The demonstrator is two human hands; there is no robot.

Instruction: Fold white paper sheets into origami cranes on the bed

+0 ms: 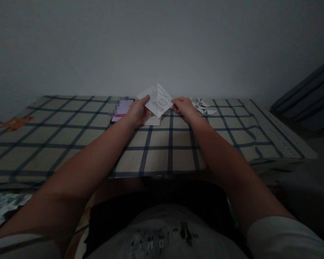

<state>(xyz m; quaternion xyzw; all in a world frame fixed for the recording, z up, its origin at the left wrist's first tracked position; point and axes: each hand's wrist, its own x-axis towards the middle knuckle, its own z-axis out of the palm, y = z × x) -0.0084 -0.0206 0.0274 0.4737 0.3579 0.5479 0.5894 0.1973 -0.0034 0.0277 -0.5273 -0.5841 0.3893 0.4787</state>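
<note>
A folded sheet of printed paper is held up between my two hands above the far part of the table. My left hand grips its left side, thumb on top and the other fingers underneath. On the right corner, my right hand pinches the paper between thumb and fingertips. Beneath the sheet lies a small stack of printed paper, partly hidden by my left hand. A phone with a lit screen lies just left of that hand. Folded paper pieces with points sit beside my right hand.
A checked cloth covers the table, which stands against a plain wall. An orange object, its kind unclear, lies at the far left. Striped dark fabric hangs at the right. The room is dim.
</note>
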